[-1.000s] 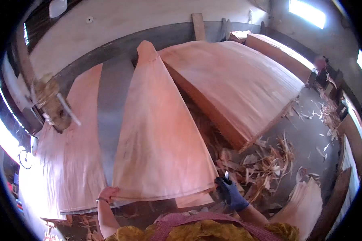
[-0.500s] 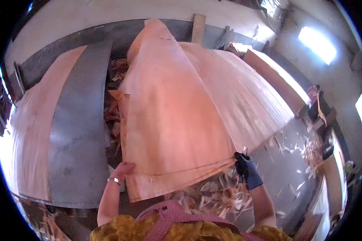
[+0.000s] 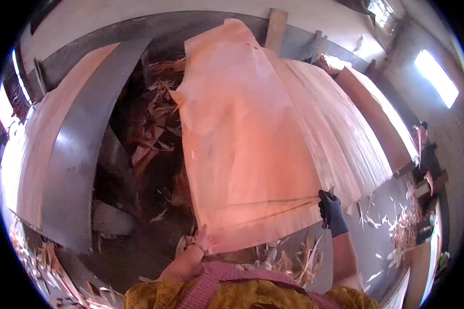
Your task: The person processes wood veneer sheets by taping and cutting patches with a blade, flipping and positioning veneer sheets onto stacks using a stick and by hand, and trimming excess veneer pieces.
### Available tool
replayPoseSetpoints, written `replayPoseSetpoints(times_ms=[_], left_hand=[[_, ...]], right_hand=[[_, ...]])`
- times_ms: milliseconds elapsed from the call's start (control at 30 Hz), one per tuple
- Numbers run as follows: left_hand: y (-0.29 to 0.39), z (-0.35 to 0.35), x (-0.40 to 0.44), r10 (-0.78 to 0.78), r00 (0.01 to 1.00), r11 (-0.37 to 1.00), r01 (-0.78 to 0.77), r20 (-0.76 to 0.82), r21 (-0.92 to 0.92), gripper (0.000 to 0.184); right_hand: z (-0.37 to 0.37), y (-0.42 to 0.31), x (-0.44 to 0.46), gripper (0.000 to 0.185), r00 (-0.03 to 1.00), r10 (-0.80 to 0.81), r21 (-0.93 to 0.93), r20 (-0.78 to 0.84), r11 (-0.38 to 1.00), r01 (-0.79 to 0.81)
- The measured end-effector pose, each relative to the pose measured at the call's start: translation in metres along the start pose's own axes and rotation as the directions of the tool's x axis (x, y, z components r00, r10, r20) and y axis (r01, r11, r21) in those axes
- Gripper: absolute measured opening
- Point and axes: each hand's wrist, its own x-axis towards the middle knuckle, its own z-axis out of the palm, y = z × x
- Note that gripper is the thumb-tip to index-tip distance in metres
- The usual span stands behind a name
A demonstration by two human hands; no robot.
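A large sheet of orange-pink wood veneer (image 3: pixel 247 139) stretches away from me, with a dark line across its near end. My left hand (image 3: pixel 205 240) is bare and rests at the sheet's near left corner, fingers spread on the surface. My right hand (image 3: pixel 333 212), in a dark blue-grey glove, is closed at the sheet's near right edge. A slim knife-like tool (image 3: pixel 331 190) sticks out of that fist; most of it is hidden. Under the sheet's right side lies a paler veneer stack (image 3: pixel 340 134).
On the left, a grey metal surface (image 3: pixel 75 154) carries another veneer strip (image 3: pixel 51 129). A dark gap beside it holds torn veneer scraps (image 3: pixel 152 123). Shavings (image 3: pixel 404 221) litter the grey surface at right. A board-sided stack (image 3: pixel 376 116) stands at the far right.
The sheet's left side has spread out flatter, and its near end has shifted right. My left hand has moved right and down with the corner, its fingers now spread. The view has turned slightly left.
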Motion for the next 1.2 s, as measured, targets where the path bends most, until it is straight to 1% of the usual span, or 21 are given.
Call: replayPoseSetpoints(times_ms=[33,100,133,167,200,267,367,467,567,667,733,767,800,833,900,967,1000,1067,1133,1167,1200], left_hand=[[-0.022,0.019,0.017,0.197,0.977,0.98,-0.198,0.085,-0.002,0.08],[-0.042,0.06,0.069,0.284,0.95,0.953,-0.264,0.132,-0.147,0.066],[-0.05,0.078,0.077,0.334,0.939,0.93,-0.313,0.084,-0.195,0.052],[-0.059,0.097,0.083,0.382,0.924,0.901,-0.363,0.035,-0.239,0.042],[-0.064,0.117,0.088,0.472,0.88,0.851,-0.47,-0.048,-0.235,0.039],[-0.08,0.143,0.09,0.613,0.757,0.736,-0.651,-0.224,-0.187,0.035],[-0.095,0.189,0.059,0.566,0.757,0.598,-0.65,-0.327,-0.47,0.027],[-0.101,0.185,0.08,0.601,0.661,0.578,-0.747,-0.449,-0.327,0.022],[-0.09,0.164,0.119,0.642,0.631,0.577,-0.772,-0.434,-0.269,0.017],[-0.09,0.154,0.136,0.795,0.518,0.509,-0.853,-0.316,-0.116,0.016],[-0.123,0.139,0.128,0.859,0.474,0.481,-0.877,-0.196,-0.013,0.015],[-0.147,0.141,0.119,0.787,0.484,0.459,-0.874,-0.384,-0.16,0.011],[-0.169,0.158,0.095,0.672,0.5,0.401,-0.866,-0.546,-0.299,0.009],[-0.173,0.162,0.084,0.69,0.513,0.384,-0.857,-0.51,-0.342,0.008],[-0.184,0.165,0.068,0.722,0.533,0.352,-0.832,-0.442,-0.428,0.016],[-0.188,0.165,0.061,0.749,0.545,0.326,-0.799,-0.378,-0.506,0.028],[-0.181,0.166,0.064,0.743,0.478,0.33,-0.87,-0.469,-0.365,0.029],[-0.146,0.159,0.1,0.728,0.314,0.351,-0.934,-0.609,-0.062,0.03],[-0.12,0.147,0.133,0.715,0.119,0.383,-0.891,-0.689,0.243,0.031],[-0.114,0.14,0.137,0.713,0.009,0.39,-0.836,-0.702,0.386,0.032],[-0.113,0.136,0.133,0.697,0.069,0.378,-0.881,-0.714,0.284,0.032]], right_hand=[[-0.016,0.004,0.021,0.027,1.0,-0.023,-0.002,-0.015,1.0,0.023],[-0.049,0.01,0.071,0.025,0.997,-0.047,0.049,0.064,0.998,0.044],[-0.073,0.025,0.092,0.025,0.995,-0.04,0.08,0.093,0.996,0.033],[-0.088,0.042,0.121,0.023,0.997,-0.042,0.042,0.068,0.998,0.04],[-0.099,0.046,0.131,0.022,0.999,0.024,0.035,0.046,0.999,-0.026],[-0.126,0.07,0.158,0.023,0.996,-0.004,0.069,0.087,0.998,-0.002],[-0.149,0.085,0.172,0.025,0.996,0.049,0.101,0.075,0.993,-0.057],[-0.17,0.11,0.214,0.028,0.99,0.091,0.085,0.108,0.991,-0.1],[-0.168,0.114,0.257,0.028,0.989,0.097,0.058,0.108,0.993,-0.104],[-0.166,0.139,0.301,0.027,0.981,0.072,0.079,0.18,0.993,-0.088],[-0.179,0.185,0.308,0.026,0.987,0.082,0.035,0.136,0.996,-0.087],[-0.187,0.207,0.303,0.025,0.988,0.073,0.013,0.134,0.997,-0.075],[-0.194,0.218,0.283,0.026,0.994,0.004,-0.062,0.109,0.998,0.002],[-0.202,0.231,0.26,0.027,0.994,-0.064,-0.141,0.088,0.987,0.076],[-0.207,0.261,0.246,0.029,0.999,0.029,-0.084,0.039,0.996,-0.025],[-0.194,0.257,0.261,0.03,0.998,-0.05,-0.23,0.037,0.972,0.057],[-0.186,0.25,0.265,0.03,0.995,-0.087,-0.302,0.039,0.949,0.095],[-0.16,0.248,0.294,0.031,0.987,-0.136,-0.305,0.081,0.94,0.155],[-0.13,0.223,0.301,0.031,0.981,-0.162,-0.368,0.103,0.911,0.189],[-0.128,0.229,0.294,0.031,0.988,-0.121,-0.371,0.1,0.916,0.15],[-0.126,0.231,0.286,0.031,0.991,-0.086,-0.371,0.099,0.921,0.117]])
